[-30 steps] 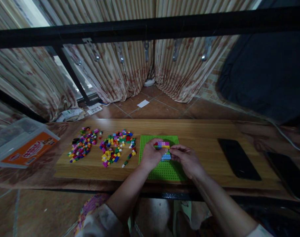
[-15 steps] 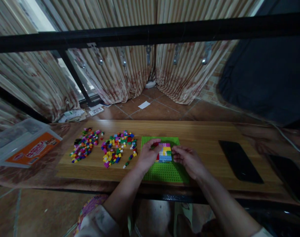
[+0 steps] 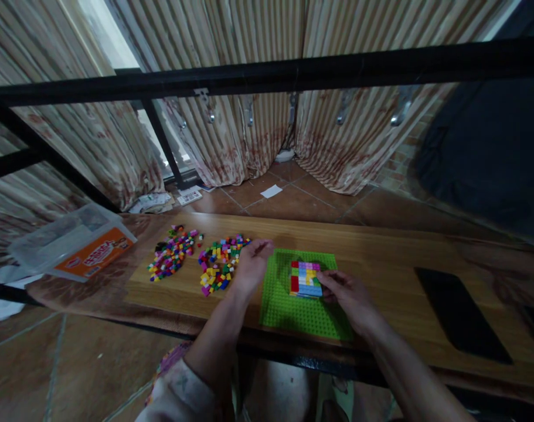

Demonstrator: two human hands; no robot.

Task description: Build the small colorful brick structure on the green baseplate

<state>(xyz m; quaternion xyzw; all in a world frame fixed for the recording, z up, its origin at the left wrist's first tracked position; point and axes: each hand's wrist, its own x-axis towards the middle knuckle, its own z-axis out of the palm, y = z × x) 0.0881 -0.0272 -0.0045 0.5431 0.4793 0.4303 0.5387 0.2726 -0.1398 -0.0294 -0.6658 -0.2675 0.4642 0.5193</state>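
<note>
A small block of toy bricks [image 3: 305, 281], with red, pink, yellow, white, green and blue pieces, sits on the green studded baseplate [image 3: 297, 321]. My right hand [image 3: 346, 295] has its bent fingers against the block's right side, gripping that edge. Over the baseplate's left edge, my left hand [image 3: 252, 265] is raised off the block, fingers partly curled but apart, with nothing visible in them. It partly covers the nearer pile of loose bricks [image 3: 216, 274], which are mixed colours.
Another loose brick pile [image 3: 172, 255] lies farther left on the wooden board [image 3: 372, 246]. A clear plastic box [image 3: 80, 237] with an orange label stands at the left end. To the right lies a black flat object [image 3: 458, 313]. A black rail [image 3: 267, 76] crosses behind.
My left hand has come off the block and moved left toward the loose bricks. My right hand's fingers now touch the block's right side. The camera view has turned slightly left.
</note>
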